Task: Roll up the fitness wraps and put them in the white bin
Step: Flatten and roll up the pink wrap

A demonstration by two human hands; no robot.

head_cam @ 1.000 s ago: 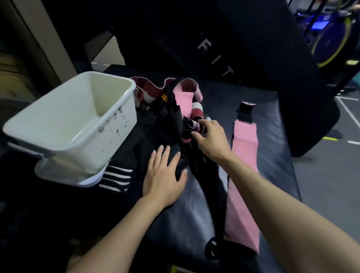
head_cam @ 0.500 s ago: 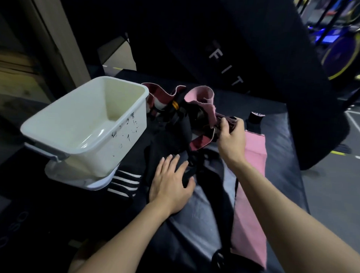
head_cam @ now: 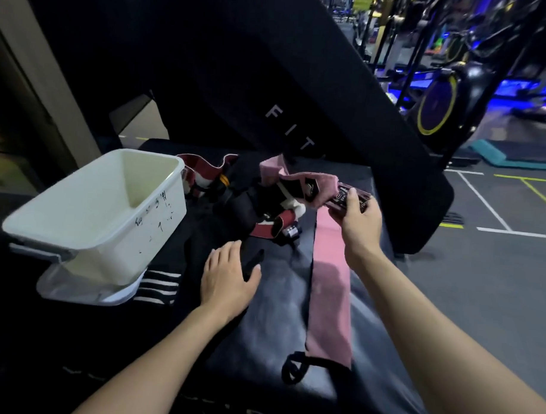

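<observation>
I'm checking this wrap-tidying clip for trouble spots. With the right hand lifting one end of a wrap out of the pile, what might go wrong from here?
1. The right hand holds a pink wrap that runs back into the tangled pile; pulling may drag others along.
2. The white bin sits tilted on a clear lid; a snagged wrap could tip it.
3. The left hand lies flat beside the pile, not on it.

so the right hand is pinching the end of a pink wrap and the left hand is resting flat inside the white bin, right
Not quite. The right hand does pinch the labelled end of a pink fabric wrap, but the left hand is not inside the white plastic bin. The head view shows it lying flat on the dark padded bench, beside the bin.
</observation>
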